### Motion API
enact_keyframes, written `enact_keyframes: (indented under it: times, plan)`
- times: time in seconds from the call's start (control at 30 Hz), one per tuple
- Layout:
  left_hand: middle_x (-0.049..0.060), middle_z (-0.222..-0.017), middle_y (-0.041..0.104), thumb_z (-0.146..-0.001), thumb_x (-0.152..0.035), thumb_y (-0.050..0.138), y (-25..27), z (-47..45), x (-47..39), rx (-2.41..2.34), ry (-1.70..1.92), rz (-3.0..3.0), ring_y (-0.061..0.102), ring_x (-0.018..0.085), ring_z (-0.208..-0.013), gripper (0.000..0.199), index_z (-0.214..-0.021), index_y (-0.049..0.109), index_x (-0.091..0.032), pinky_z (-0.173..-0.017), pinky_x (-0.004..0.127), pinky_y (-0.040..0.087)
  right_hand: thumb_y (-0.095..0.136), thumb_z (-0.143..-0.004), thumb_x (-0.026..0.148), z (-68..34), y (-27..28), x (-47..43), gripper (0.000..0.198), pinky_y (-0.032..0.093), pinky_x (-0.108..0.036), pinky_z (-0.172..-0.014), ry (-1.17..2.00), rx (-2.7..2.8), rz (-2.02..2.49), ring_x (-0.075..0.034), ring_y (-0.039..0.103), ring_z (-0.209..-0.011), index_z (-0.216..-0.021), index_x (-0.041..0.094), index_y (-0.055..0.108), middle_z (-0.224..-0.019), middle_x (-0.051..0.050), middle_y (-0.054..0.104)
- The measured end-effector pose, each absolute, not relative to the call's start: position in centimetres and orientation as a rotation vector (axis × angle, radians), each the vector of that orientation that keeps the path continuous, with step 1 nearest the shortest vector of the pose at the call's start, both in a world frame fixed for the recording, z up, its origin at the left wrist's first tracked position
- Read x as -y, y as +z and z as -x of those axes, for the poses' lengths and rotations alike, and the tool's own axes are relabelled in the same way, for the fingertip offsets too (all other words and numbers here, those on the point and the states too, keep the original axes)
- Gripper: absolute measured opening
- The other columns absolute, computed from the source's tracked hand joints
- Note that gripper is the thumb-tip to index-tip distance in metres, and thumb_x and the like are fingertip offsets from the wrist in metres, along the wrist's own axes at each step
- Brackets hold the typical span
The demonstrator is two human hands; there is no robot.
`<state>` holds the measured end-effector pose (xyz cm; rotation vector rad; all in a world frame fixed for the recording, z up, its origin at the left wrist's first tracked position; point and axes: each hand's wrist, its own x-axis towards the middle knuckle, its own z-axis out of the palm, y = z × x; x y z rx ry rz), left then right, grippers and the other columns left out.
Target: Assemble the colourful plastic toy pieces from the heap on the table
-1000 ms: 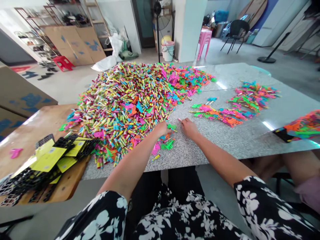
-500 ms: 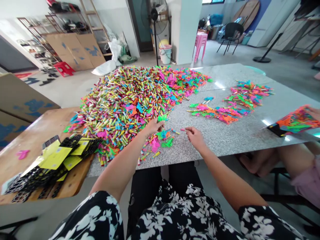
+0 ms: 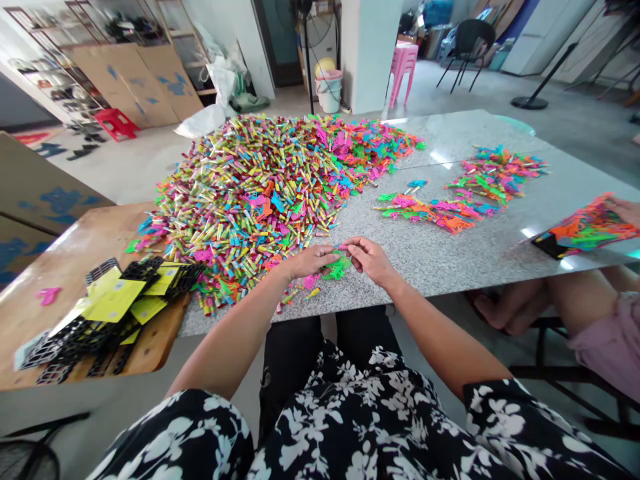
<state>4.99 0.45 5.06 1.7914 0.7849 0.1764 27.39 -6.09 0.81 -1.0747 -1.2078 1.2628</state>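
Note:
Close together above the near edge of the table, my left hand (image 3: 316, 261) and my right hand (image 3: 370, 260) meet fingertip to fingertip. My left fingers are closed on a small green toy gun, mostly hidden by the fingers. A thin pink stick (image 3: 345, 247) is pinched in my right fingertips. Just below the hands, another green toy gun (image 3: 338, 269) lies on the granite table (image 3: 400, 270), with a pink toy piece (image 3: 309, 282) and a few yellow tubes (image 3: 313, 293) beside it. To the left rises a big heap of small colourful tubes (image 3: 240, 193).
More toy guns (image 3: 435, 212) lie in rows to the right. At the far right a co-worker's hand (image 3: 625, 210) touches toy guns in a black-ended pack (image 3: 549, 247). Black plastic racks with yellow cards (image 3: 114, 300) lie on the wooden table (image 3: 135, 217) at left.
My hands have come together from apart. My left hand brought the green toy gun down and right; my right hand moved left with the pink stick. The view has tilted slightly down.

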Motion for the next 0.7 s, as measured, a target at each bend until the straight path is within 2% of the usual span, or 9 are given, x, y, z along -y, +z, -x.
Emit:
enact_keyframes:
  times: [0.17,0.47,0.57,0.7]
  plan:
    - [-0.003,-0.064,0.059,-0.095,-0.067,0.066,5.1,-4.8,-0.3,-0.769,0.170,-1.787,0.050,0.012,-0.054,0.048,-0.082,0.059,-0.021,-0.056,0.026,0.040,0.071,-0.093,0.053,-27.9,0.3,6.4,0.038,0.042,-0.027,-0.049,1.236,1.294,1.082,-0.012,0.051,-0.053,-0.114,0.022,0.077,-0.073,0.002,0.065]
    - [-0.003,-0.062,0.056,-0.096,-0.065,0.066,5.8,-4.8,-0.4,-0.747,0.118,-1.761,0.047,0.011,-0.052,0.047,-0.090,0.069,-0.018,-0.053,0.025,0.038,0.071,-0.094,0.054,-27.5,0.5,7.4,0.040,0.044,-0.030,-0.055,1.132,1.337,1.144,-0.015,0.053,-0.054,-0.116,0.023,0.081,-0.061,0.003,0.059]
    - [-0.002,-0.061,0.057,-0.093,-0.064,0.069,6.0,-4.7,-0.5,-0.777,0.108,-1.760,0.047,0.011,-0.052,0.047,-0.087,0.071,-0.018,-0.053,0.025,0.037,0.072,-0.094,0.053,-27.6,0.6,7.7,0.037,0.046,-0.031,-0.056,1.126,1.371,1.140,-0.016,0.054,-0.056,-0.115,0.025,0.082,-0.066,0.001,0.063]
    - [-0.003,-0.059,0.056,-0.092,-0.062,0.071,5.9,-4.6,-0.6,-0.748,0.061,-1.742,0.045,0.011,-0.050,0.044,-0.086,0.073,-0.018,-0.052,0.025,0.035,0.074,-0.093,0.050,-28.5,1.3,7.9,0.031,0.050,-0.031,-0.061,1.143,1.486,1.108,-0.015,0.058,-0.061,-0.110,0.026,0.084,-0.085,-0.002,0.072]
